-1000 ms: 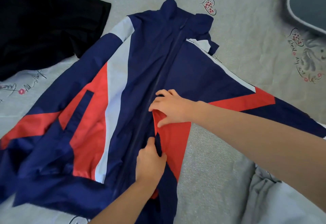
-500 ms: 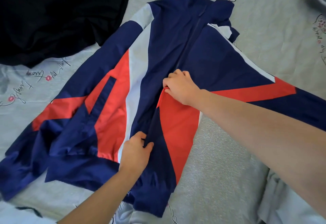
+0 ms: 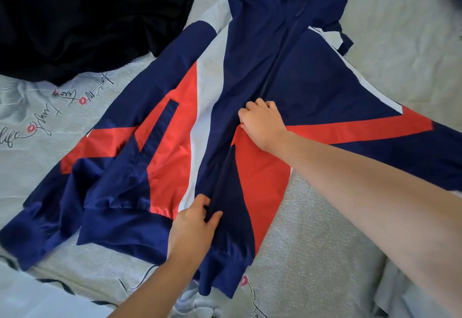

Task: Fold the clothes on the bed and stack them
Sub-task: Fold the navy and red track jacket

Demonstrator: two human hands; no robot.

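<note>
A pale grey bed sheet (image 3: pixel 375 67), printed with looping script and small red hearts, fills the view and carries everything else. Spread across it is the jacket (image 3: pixel 250 55) — navy with red and white panels, collar at the far edge, ribbed hem toward the person, front side up. Its long axis runs away from the person along the zip, and the sleeves splay out to the left and right. The cloth looks thin, smooth and slightly glossy, a shell fabric that should slide and crease readily. A black garment (image 3: pixel 75 17) lies rumpled at the far left, its edge just beside the jacket's left shoulder; a light grey piece of fabric (image 3: pixel 412 280) sits bunched at the near right.

Both hands work the front opening. The right hand (image 3: pixel 262 125) is curled, fingers pinching the edge of the right front panel about midway up the zip line. The left hand (image 3: pixel 195 225) sits nearer the hem, thumb and fingers closed on a ridge of navy cloth — directly below the right hand along the same line. The two grips thus bracket the lower zip, so the likely next move, pulling the fronts straight and flat, runs along that axis.
</note>
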